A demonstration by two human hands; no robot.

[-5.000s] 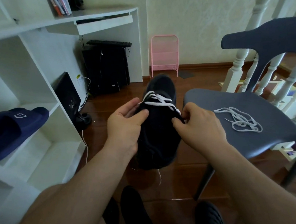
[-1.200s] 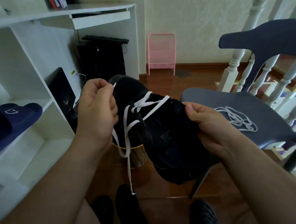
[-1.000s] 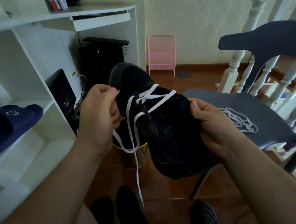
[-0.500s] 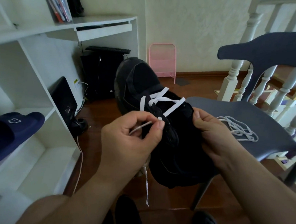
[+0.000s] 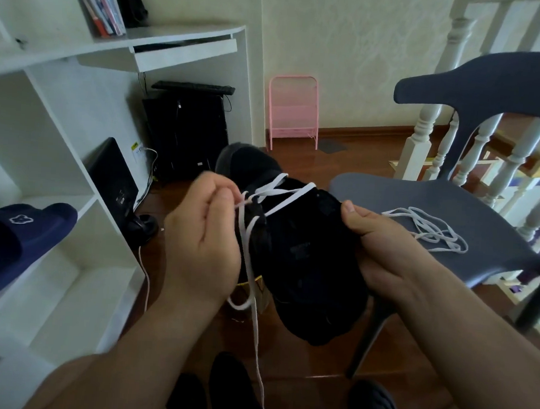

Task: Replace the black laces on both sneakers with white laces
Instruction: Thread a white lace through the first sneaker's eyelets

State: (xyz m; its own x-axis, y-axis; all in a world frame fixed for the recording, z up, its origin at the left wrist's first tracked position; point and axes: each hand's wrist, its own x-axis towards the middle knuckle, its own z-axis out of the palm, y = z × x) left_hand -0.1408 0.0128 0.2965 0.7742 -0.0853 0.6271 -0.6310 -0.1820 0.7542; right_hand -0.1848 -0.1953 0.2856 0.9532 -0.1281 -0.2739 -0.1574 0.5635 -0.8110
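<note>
Wooden floor [image 5: 345, 165] beneath; right hand [image 5: 384, 247] clamps soft sneaker [image 5: 306, 254]; left hand [image 5: 202, 241], nine o'clock, pinches limp white lace [image 5: 254, 267] near its tip.

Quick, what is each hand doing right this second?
Left hand: closed, pinching the white lace threaded in the sneaker.
Right hand: closed, gripping the black sneaker.

The sneaker [image 5: 300, 254] sits mid-frame between the left hand [image 5: 200, 241] and the right hand [image 5: 387, 247]. A spare lace [image 5: 426, 228] lies on the chair [image 5: 472, 212] at right. A slipper [image 5: 10, 243] rests on the shelf [image 5: 75, 273] at left; the desk [image 5: 178, 38] stands upper left.
</note>
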